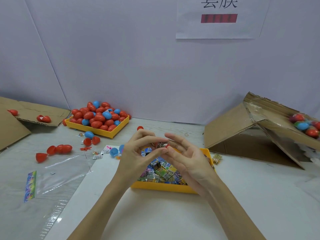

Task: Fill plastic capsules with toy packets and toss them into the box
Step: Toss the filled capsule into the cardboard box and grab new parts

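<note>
Nearest, at frame centre above the yellow plastic tray of printed toy packets [166, 187]: left hand [136, 153] and right hand [187, 160] jointly pinch a small red plastic capsule [163, 145], packet protruding. Risk: packet jams the seam, halves won't close. Farther, right edge: tilted brown cardboard box [230, 134].

Even, bright overhead light leaves only soft shadows under the yellow tray [162, 187] on the table [173, 219], glare streaks the clear plastic bag [57, 172] at its left edge, wide-angle bending curves the borders, and detail is slightly soft
</note>
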### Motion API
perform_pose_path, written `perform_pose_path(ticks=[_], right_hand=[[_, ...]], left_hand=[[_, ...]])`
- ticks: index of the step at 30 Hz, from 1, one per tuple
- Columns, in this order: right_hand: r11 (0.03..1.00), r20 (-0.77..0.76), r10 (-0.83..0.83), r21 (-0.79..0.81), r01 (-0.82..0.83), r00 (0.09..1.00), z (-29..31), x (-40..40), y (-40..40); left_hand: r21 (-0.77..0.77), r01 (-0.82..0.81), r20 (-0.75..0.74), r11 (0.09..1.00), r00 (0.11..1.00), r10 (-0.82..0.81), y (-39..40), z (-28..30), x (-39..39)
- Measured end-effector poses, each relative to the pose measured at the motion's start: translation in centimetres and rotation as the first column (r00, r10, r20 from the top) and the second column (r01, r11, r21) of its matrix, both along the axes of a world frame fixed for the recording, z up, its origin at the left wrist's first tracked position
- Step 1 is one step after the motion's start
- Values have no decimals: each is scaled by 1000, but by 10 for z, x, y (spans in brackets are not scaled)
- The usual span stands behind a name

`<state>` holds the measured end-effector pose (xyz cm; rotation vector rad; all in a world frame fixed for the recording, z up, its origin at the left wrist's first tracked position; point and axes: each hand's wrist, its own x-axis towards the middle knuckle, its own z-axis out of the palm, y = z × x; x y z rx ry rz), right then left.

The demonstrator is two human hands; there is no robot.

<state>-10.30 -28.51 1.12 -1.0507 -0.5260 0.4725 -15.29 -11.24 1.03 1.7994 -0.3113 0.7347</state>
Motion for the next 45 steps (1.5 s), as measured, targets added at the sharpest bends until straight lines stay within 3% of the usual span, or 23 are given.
perform_pose_path(ticks=[8,11,17,20,23,27,32,34,37,39,42,45], right_hand=[[927,238,-279,-188,325,931,-6,1,2],[879,290,-359,-215,426,887,-9,0,7],[968,123,-160,-177,180,980,-5,-3,5],[996,-69,-72,-56,68,995,-4,-1,3],[999,-152,-35,7,36,988,-4,0,2],[998,-135,-53,-38,48,989,-4,-4,7],[922,158,-235,-276,271,959,-9,-7,6],[942,78,-246,-217,257,966,-10,-6,7],[967,-166,-255,-23,255,953,1,2,0],[940,-377,-236,144,309,895,17,16,-11],[769,-626,-70,462,442,777,53,43,-37],[555,-628,-19,640,531,778,88,69,-62]], left_hand=[[-95,33,-129,995,991,-45,-15,-10,3],[-2,22,-86,1000,996,-22,-19,-9,1],[188,-192,72,963,981,181,-15,-9,2],[236,-167,66,957,986,156,-13,-9,3],[239,-150,52,959,989,142,-10,-7,2],[262,-148,56,954,989,138,-11,-11,2],[309,-134,21,941,991,134,-8,-18,5],[326,-140,25,935,990,140,-9,-18,5],[401,-313,216,861,946,244,-8,-16,3],[370,-405,302,837,904,304,-7,-14,2],[333,-453,329,827,878,349,-6,-12,1],[371,-464,343,804,873,345,-4,-13,3]])
